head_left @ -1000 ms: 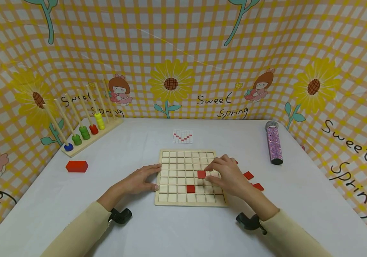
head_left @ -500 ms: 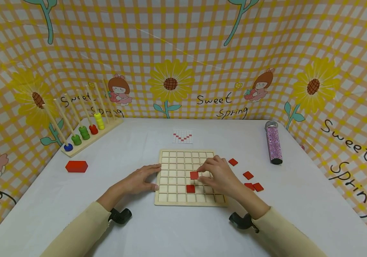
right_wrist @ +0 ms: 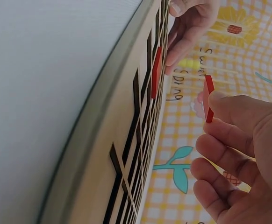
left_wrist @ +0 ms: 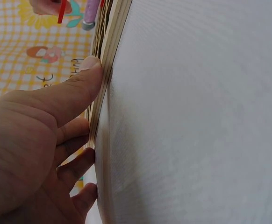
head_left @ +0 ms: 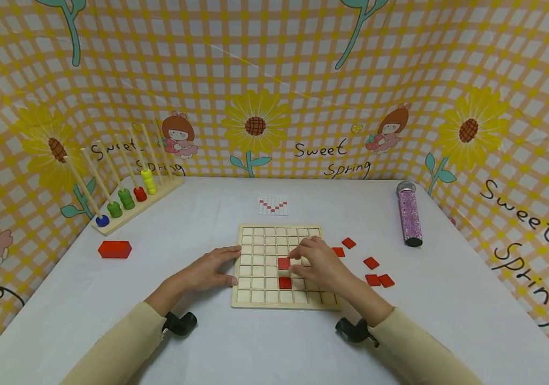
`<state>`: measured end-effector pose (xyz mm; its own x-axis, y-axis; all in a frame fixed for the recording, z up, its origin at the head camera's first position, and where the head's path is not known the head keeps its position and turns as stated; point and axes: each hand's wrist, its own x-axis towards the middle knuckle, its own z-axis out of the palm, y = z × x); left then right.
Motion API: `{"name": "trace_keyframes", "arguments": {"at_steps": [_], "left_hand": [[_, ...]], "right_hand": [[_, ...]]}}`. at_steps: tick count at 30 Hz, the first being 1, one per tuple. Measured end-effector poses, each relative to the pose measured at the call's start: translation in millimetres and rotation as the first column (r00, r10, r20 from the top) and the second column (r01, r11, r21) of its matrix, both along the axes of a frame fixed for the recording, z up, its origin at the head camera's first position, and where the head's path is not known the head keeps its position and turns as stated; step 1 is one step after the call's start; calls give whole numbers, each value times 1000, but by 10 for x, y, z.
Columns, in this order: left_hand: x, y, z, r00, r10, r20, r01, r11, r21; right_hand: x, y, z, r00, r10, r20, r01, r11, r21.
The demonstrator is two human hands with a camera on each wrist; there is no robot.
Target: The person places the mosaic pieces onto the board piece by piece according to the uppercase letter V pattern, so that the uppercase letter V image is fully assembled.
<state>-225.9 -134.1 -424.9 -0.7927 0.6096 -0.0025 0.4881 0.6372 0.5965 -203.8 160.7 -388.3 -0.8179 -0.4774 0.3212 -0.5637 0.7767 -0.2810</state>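
Observation:
A light wooden grid board (head_left: pixel 257 294) lies on the table before me. My left hand (head_left: pixel 207 270) touches its left edge; in the left wrist view, thumb and fingertips rest against the wooden rim (left_wrist: pixel 109 51). Above the board, my right hand (head_left: pixel 322 264) pinches a red square tile (head_left: pixel 283 263) between thumb and fingers. In the right wrist view this tile (right_wrist: pixel 208 99) is tilted and apart from the grid. A second red tile (head_left: pixel 285 283) sits in a cell nearer me. Part of the board's right side is hidden by my right hand.
Several loose red tiles (head_left: pixel 371 262) lie right of the board. Behind it is a small pattern card (head_left: pixel 273 205) with red squares in a V. A red block (head_left: pixel 115 249) and a bead-and-peg stand (head_left: pixel 134 206) are left; a glittery microphone (head_left: pixel 410 214) is at far right.
My right hand has moved left over the board with the pinched red tile, uncovering loose tiles on the right. My left hand has stayed at the board's edge.

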Motion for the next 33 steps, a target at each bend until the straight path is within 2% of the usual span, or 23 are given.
{"name": "trace_keyframes", "arguments": {"at_steps": [10, 16, 27, 33], "left_hand": [[-19, -2, -17, 1000, -1, -10, 1, 1000, -10], [-18, -2, -27, 1000, 0, -12, 0, 1000, -6], [-28, -1, -30, 1000, 0, -10, 0, 1000, -11], [-25, -1, -26, 1000, 1, -12, -1, 1000, -12]], "right_hand": [[-50, -91, -36, 997, -6, 75, 4, 1000, 19], [-76, -117, -63, 997, 2, 79, -4, 999, 32], [-107, -197, -96, 990, -19, 142, 14, 999, 37], [-132, -224, -124, 990, -11, 140, 4, 999, 50]]}}
